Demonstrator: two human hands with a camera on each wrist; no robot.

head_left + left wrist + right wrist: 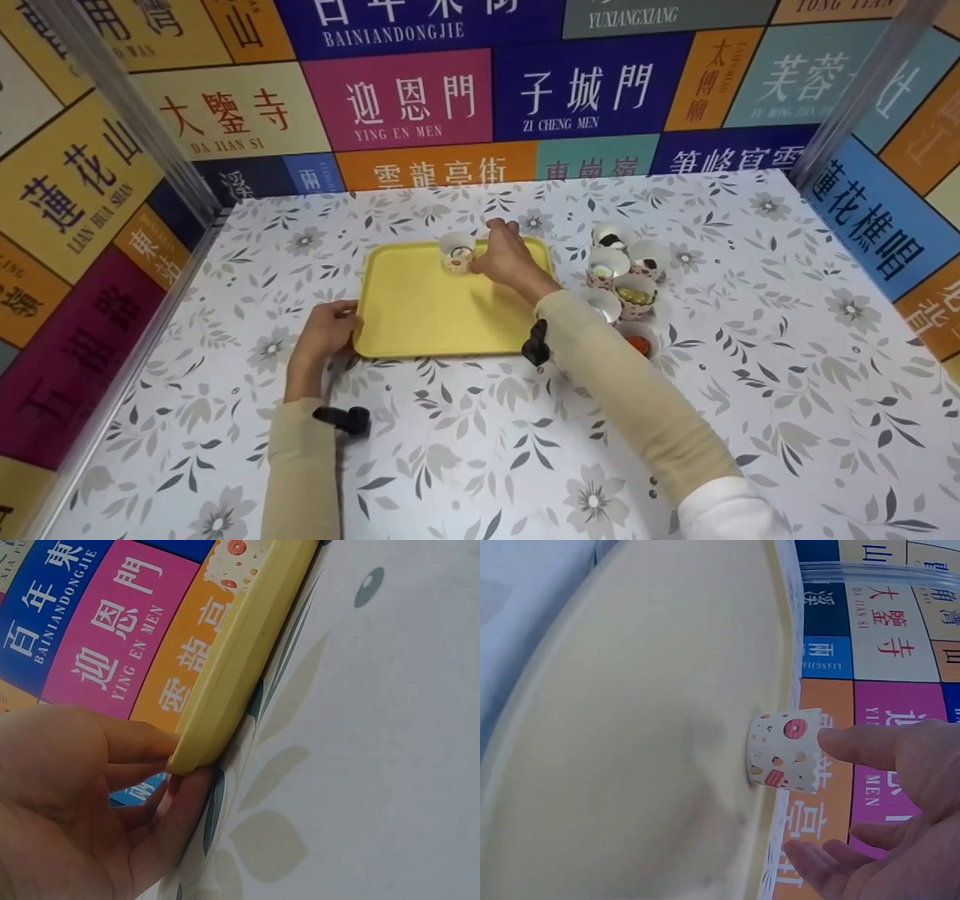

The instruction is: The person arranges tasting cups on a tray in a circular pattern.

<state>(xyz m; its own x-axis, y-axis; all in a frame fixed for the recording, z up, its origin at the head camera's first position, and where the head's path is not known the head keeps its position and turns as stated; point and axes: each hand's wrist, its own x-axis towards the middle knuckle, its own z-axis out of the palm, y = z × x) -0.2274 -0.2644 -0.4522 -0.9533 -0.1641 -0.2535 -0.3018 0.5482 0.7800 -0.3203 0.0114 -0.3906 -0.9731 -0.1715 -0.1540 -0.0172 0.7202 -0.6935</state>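
A yellow tray (420, 315) lies on the table, and my left hand (328, 330) pinches its left edge. The left wrist view shows the thumb and fingers of that hand (97, 787) above and below the tray rim (240, 652). Toward the back of the tray stands a small patterned paper baking cup (457, 255), upright, its contents hard to make out. Just right of it is my right hand (508, 259). In the right wrist view this hand (885, 802) has its fingers spread, the thumb tip at the rim of the paper cup (784, 750) and the other fingers away from it.
Right of the tray, several more paper cups stand grouped together, among them one with yellow-green contents (636, 294) and one with orange-red contents (637, 343). The right forearm partly covers this group. A floral cloth (465, 450) covers the table; lettered panels (397, 97) stand behind it.
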